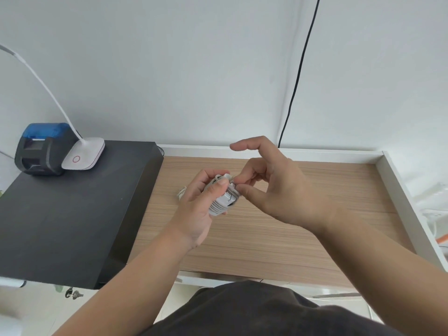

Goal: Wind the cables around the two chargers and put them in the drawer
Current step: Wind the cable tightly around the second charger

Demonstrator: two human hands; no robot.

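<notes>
From my remote feed, at far left a boxy blue-and-black device and a white lamp base sat on a matte black slab. My left hand gripped a smooth white charger, ribbed with wound cable, above the open drawer with its wood-grain floor and white rim. My right hand pinched the cable's end at the charger, forefinger raised. A second cable end peeked out behind the left hand, mostly hidden. A black cord ran down the pale wall.
</notes>
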